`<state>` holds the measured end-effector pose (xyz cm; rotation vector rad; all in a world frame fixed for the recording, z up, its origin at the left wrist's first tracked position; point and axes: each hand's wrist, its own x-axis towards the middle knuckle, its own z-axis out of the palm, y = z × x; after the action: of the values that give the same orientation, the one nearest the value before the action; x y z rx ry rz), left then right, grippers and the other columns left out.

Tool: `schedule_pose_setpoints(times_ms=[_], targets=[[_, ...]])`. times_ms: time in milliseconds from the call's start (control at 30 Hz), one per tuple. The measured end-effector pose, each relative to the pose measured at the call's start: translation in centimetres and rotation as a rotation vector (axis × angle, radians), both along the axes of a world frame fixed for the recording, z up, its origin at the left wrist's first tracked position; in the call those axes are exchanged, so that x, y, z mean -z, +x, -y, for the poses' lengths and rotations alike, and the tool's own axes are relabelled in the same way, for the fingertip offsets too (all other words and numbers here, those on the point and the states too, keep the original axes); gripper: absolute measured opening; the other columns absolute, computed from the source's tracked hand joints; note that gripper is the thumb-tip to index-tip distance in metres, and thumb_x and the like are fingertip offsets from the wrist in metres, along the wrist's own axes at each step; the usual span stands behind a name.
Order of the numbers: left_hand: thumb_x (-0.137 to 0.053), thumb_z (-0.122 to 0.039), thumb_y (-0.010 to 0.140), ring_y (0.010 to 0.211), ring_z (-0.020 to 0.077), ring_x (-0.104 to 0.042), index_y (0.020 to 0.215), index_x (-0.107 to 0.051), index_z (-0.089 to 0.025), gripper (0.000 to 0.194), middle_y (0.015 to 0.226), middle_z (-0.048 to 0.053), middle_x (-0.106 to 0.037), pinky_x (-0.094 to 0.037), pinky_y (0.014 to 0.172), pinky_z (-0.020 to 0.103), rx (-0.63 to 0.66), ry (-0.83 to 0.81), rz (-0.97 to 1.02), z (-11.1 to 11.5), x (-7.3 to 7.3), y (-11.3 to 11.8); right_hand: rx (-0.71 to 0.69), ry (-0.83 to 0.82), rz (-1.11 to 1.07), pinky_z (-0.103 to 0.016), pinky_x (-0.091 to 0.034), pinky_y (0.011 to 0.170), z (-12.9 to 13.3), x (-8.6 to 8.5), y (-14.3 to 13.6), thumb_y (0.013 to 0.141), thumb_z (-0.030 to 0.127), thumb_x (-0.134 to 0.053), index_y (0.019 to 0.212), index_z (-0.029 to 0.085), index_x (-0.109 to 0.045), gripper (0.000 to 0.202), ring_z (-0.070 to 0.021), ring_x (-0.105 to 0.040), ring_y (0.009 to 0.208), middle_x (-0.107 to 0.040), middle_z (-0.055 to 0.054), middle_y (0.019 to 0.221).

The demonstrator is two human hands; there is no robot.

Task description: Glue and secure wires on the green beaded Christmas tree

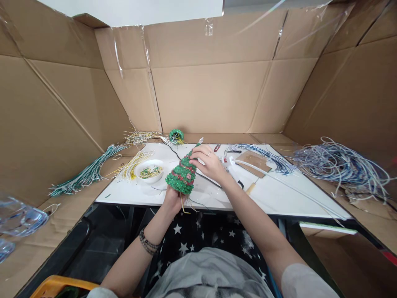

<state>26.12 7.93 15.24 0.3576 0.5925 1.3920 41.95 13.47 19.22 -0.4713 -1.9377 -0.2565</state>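
Observation:
A beaded Christmas tree (181,176), green with red bands and a clear bead at its tip, leans to the right above the white tabletop. My left hand (172,201) grips it from underneath, its fingers partly hidden by the base. Loose yellowish wire ends hang below that base. With bent fingers, my right hand (209,161) holds the upper right side of the tree; whether a small piece is between the fingertips cannot be seen. Just left of the tree stands a white bowl (140,178) of small green and yellow pieces.
Cardboard walls (211,95) surround the white table (273,198). Green wire strands (93,171) lie left, a blue-white wire bundle (338,163) right. A green beaded ring (176,135) sits at the back. A brown board (252,162) and a wooden-handled tool (250,188) lie right of my hands.

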Motion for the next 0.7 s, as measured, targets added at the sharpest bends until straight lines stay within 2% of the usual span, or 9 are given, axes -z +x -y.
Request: schedule_pose_setpoints(times_ms=[100,267,467,700], targets=[[-0.054,-0.017,0.094,0.062,0.0118,-0.067,0.099,-0.067,-0.014,0.014,0.078,0.003,-0.072,-0.056,0.058,0.021,0.020,0.003,0.021,-0.2,0.3,-0.1,-0.019,-0.027,-0.068,-0.038,-0.050,0.085,0.0,0.0,-0.1,0.095,0.029,-0.061,0.089,0.022,-0.063,0.010,-0.0207,-0.061,0.093,-0.068,-0.006,0.093],[-0.066,-0.017,0.086,0.063,0.0114,-0.067,0.096,-0.065,-0.016,0.010,0.077,0.001,-0.072,-0.055,0.058,0.020,0.010,0.051,0.014,-0.1,0.6,0.0,-0.057,-0.074,-0.116,-0.038,-0.050,0.085,0.2,0.2,-0.5,0.095,0.022,-0.061,0.086,0.023,-0.063,0.009,-0.0195,-0.062,0.090,-0.068,-0.004,0.090],[-0.077,-0.018,0.075,0.053,0.0103,-0.063,0.088,-0.064,-0.018,0.018,0.068,-0.003,-0.069,-0.047,0.044,0.017,-0.045,-0.022,-0.083,0.4,0.7,0.2,0.018,-0.010,-0.186,-0.036,-0.051,0.078,0.4,0.9,-1.4,0.095,0.019,-0.059,0.085,0.023,-0.061,0.011,-0.0195,-0.063,0.088,-0.067,-0.005,0.088],[-0.081,-0.022,0.072,0.057,0.0117,-0.064,0.085,-0.065,-0.018,0.021,0.070,-0.002,-0.071,-0.047,0.046,0.018,-0.045,-0.040,-0.085,0.5,1.1,0.3,0.138,0.079,-0.149,-0.036,-0.050,0.075,0.6,1.5,-1.9,0.097,0.018,-0.051,0.082,0.022,-0.057,0.017,-0.0205,-0.059,0.084,-0.066,-0.007,0.089]])
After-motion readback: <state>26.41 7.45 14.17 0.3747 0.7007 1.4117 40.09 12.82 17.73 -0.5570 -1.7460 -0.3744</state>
